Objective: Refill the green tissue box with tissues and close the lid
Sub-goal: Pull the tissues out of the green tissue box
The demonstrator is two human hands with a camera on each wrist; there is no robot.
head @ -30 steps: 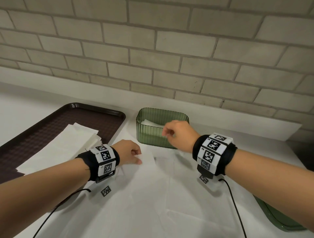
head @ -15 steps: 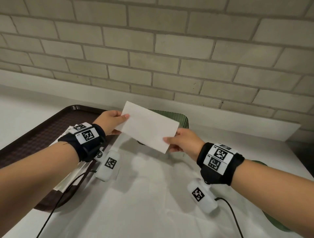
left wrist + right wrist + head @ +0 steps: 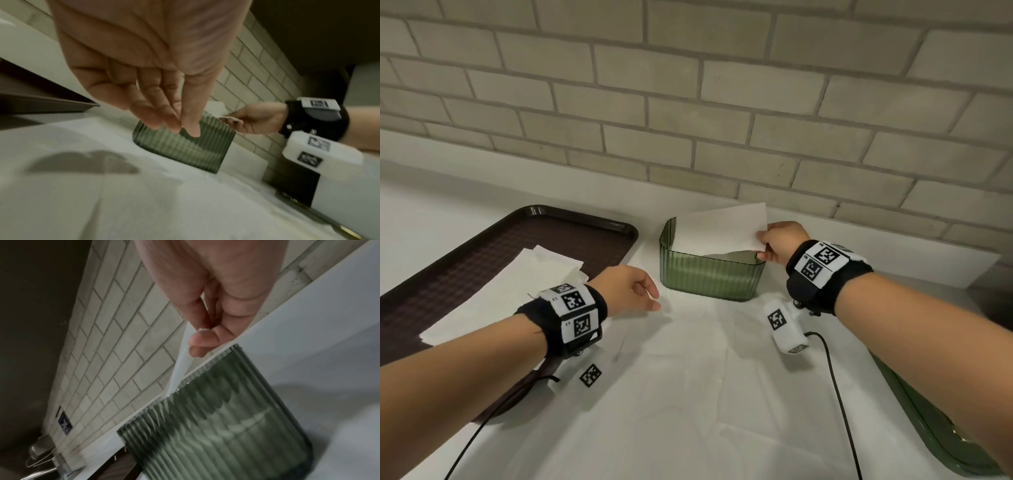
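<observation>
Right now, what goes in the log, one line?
right hand: pinches tissue over green tissue box | left hand: empty | lid: off

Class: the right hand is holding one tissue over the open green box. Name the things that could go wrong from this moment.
1. The right hand pinches the tissue at one edge only, so the free end may flop over the rim of the green tissue box instead of dropping in.
2. The left hand holds nothing and does not steady the box, which could slide if bumped.
</observation>
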